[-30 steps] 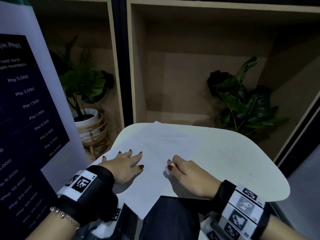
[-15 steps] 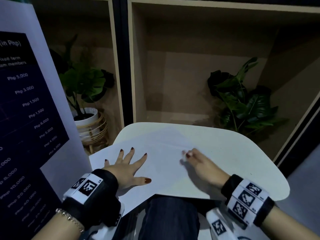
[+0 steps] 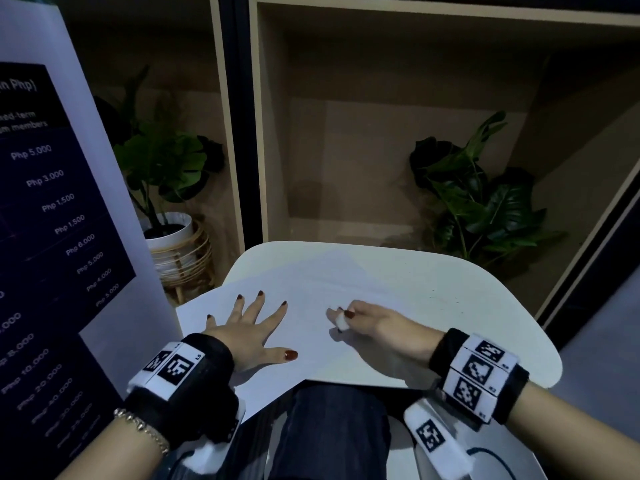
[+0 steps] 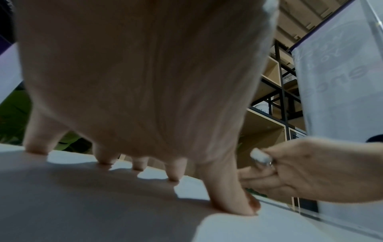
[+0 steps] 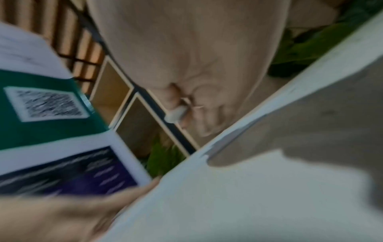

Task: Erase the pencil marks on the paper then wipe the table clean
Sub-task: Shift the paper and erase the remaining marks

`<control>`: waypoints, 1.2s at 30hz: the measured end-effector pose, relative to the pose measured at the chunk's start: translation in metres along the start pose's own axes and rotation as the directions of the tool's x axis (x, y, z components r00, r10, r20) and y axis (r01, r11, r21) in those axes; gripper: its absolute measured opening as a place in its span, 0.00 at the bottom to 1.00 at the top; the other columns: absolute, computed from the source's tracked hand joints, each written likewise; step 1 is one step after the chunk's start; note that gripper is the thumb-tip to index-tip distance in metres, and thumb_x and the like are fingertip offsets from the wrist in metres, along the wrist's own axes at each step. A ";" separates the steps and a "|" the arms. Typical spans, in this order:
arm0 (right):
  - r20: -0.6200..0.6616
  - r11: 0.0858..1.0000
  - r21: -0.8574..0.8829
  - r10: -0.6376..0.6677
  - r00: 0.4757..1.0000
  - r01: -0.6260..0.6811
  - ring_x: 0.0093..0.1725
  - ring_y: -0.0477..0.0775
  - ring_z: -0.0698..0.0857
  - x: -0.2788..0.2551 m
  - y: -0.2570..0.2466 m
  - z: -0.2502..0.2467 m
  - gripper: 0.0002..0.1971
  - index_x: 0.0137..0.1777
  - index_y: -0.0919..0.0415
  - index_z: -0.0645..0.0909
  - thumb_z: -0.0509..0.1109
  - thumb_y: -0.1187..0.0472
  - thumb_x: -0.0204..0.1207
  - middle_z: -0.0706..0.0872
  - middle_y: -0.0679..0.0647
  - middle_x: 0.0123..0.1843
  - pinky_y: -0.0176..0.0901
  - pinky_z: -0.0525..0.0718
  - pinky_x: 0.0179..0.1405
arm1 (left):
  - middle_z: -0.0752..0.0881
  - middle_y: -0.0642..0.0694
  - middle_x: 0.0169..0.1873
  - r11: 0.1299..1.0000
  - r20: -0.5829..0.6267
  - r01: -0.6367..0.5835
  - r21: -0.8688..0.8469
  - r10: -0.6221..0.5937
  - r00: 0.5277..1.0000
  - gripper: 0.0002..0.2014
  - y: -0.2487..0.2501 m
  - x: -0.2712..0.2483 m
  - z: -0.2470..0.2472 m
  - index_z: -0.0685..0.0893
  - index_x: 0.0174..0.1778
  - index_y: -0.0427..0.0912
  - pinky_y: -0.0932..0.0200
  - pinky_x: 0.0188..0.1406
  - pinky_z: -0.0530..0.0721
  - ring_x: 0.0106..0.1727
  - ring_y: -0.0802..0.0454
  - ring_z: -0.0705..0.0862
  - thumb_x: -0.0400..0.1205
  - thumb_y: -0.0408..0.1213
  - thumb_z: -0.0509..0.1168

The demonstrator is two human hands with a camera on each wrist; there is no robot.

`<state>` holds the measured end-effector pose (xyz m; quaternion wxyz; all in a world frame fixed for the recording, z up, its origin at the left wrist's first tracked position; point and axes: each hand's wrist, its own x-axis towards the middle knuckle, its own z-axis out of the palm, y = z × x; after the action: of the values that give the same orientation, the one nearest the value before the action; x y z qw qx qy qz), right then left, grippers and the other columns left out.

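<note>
Left hand point(image 4: 134, 81) presses spread fingers point(image 4: 232, 196) on the paper point(image 4: 103, 212); right hand point(image 4: 321, 172) beside it pinches a white eraser point(image 4: 260, 156).

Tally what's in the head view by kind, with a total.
Hands: 2, left hand flat on the paper, right hand pinching the eraser
Paper: 1
Eraser: 1
Table: 1
Potted plants: 2, left plant, right plant
Price banner: 1
Total: 8
</note>
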<state>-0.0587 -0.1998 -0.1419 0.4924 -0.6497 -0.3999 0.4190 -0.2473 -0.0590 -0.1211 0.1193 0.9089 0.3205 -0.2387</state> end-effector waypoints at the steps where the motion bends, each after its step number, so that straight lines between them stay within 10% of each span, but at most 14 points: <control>1: -0.016 0.982 -0.181 0.043 0.999 -0.045 0.45 0.46 0.82 0.001 -0.003 -0.004 0.13 0.40 0.59 0.71 0.59 0.66 0.88 0.79 0.50 0.41 0.42 0.73 0.59 | 0.27 0.48 0.83 1.000 -0.004 -0.001 0.002 0.001 1.000 0.42 -0.001 0.001 0.001 0.32 0.84 0.63 0.26 0.79 0.42 0.84 0.40 0.28 0.82 0.69 0.51; 5: -0.236 0.832 -0.532 0.031 0.971 -0.156 0.55 0.56 0.79 0.001 -0.014 -0.035 0.10 0.50 0.60 0.72 0.54 0.57 0.91 0.79 0.49 0.47 0.42 0.71 0.54 | 0.28 0.48 0.83 1.000 -0.006 -0.009 -0.005 0.009 1.000 0.43 -0.004 0.003 0.001 0.32 0.84 0.63 0.26 0.80 0.43 0.84 0.41 0.29 0.81 0.70 0.51; 9: 0.190 0.840 -0.540 0.062 0.980 0.051 0.79 0.45 0.71 -0.031 -0.002 -0.013 0.10 0.57 0.49 0.77 0.53 0.53 0.90 0.80 0.52 0.73 0.35 0.64 0.74 | 0.32 0.51 0.85 1.000 -0.003 -0.026 -0.002 0.026 1.000 0.40 -0.011 0.001 -0.007 0.36 0.85 0.61 0.30 0.82 0.48 0.86 0.45 0.34 0.84 0.64 0.54; 13: -0.042 0.713 -0.701 -0.016 0.999 -0.018 0.56 0.64 0.83 -0.033 -0.005 -0.034 0.13 0.50 0.57 0.72 0.51 0.52 0.91 0.85 0.59 0.56 0.52 0.75 0.59 | 0.43 0.53 0.87 0.998 -0.050 -0.042 -0.039 0.040 0.998 0.38 -0.025 0.001 -0.016 0.43 0.87 0.59 0.37 0.83 0.52 0.87 0.49 0.46 0.86 0.58 0.57; 15: -0.053 0.722 -0.692 -0.070 0.996 0.013 0.51 0.62 0.82 -0.036 -0.010 -0.034 0.15 0.47 0.58 0.71 0.51 0.51 0.90 0.84 0.58 0.50 0.54 0.76 0.56 | 0.64 0.50 0.83 0.973 -0.223 -0.094 -0.209 0.046 0.974 0.33 -0.029 0.001 -0.020 0.58 0.86 0.53 0.51 0.78 0.65 0.82 0.48 0.64 0.86 0.52 0.62; 18: 0.060 0.735 -0.667 -0.110 0.992 0.121 0.49 0.57 0.82 -0.046 -0.011 -0.019 0.16 0.47 0.59 0.71 0.51 0.50 0.90 0.84 0.52 0.47 0.50 0.76 0.55 | 0.91 0.50 0.48 0.859 -0.530 -0.192 -0.475 -0.105 0.842 0.05 -0.034 -0.002 -0.027 0.90 0.49 0.50 0.51 0.55 0.84 0.50 0.49 0.87 0.84 0.41 0.68; 21: 0.099 0.726 -0.670 -0.120 0.988 0.156 0.42 0.52 0.81 -0.051 -0.009 -0.011 0.15 0.44 0.54 0.68 0.51 0.49 0.90 0.81 0.46 0.40 0.46 0.75 0.47 | 0.89 0.49 0.29 0.813 -0.585 -0.200 -0.547 -0.200 0.786 0.18 -0.047 -0.007 -0.033 0.85 0.26 0.43 0.50 0.47 0.85 0.40 0.49 0.88 0.83 0.42 0.69; 24: 0.119 0.643 -0.747 -0.117 0.986 0.166 0.37 0.45 0.78 -0.049 -0.003 -0.009 0.13 0.43 0.51 0.65 0.51 0.49 0.89 0.78 0.43 0.37 0.40 0.70 0.39 | 0.87 0.54 0.31 0.799 -0.572 -0.160 -0.579 -0.259 0.778 0.10 -0.059 -0.011 -0.034 0.86 0.35 0.42 0.60 0.43 0.81 0.41 0.58 0.86 0.82 0.31 0.67; 31: 0.026 0.603 -0.790 -0.144 0.989 0.108 0.41 0.51 0.80 -0.044 -0.009 -0.006 0.11 0.43 0.48 0.64 0.51 0.50 0.89 0.83 0.46 0.43 0.46 0.69 0.40 | 0.90 0.49 0.43 0.803 -0.519 -0.088 -0.589 -0.292 0.803 0.05 -0.075 0.006 -0.024 0.85 0.44 0.49 0.47 0.57 0.83 0.49 0.46 0.86 0.77 0.39 0.76; 33: 0.125 0.661 -0.725 -0.150 0.981 0.193 0.42 0.42 0.82 -0.048 -0.015 0.005 0.10 0.45 0.47 0.66 0.51 0.48 0.88 0.83 0.38 0.43 0.44 0.72 0.43 | 0.85 0.49 0.62 0.828 -0.467 -0.077 -0.556 -0.234 0.853 0.20 -0.079 0.011 -0.021 0.82 0.60 0.51 0.49 0.65 0.80 0.59 0.50 0.82 0.74 0.41 0.78; 36: 0.286 0.761 -0.588 -0.122 0.950 0.275 0.70 0.30 0.76 -0.054 -0.012 0.022 0.08 0.47 0.41 0.66 0.50 0.49 0.89 0.83 0.35 0.68 0.39 0.75 0.67 | 0.60 0.49 0.82 0.925 -0.307 -0.072 -0.372 -0.049 0.951 0.44 -0.074 0.007 -0.019 0.61 0.84 0.56 0.47 0.80 0.64 0.82 0.46 0.61 0.74 0.52 0.77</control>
<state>-0.0989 -0.2409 -0.1253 0.2431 -0.6758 -0.6365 0.2814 -0.2827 0.0082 -0.1137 0.2421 0.8966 0.3700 -0.0257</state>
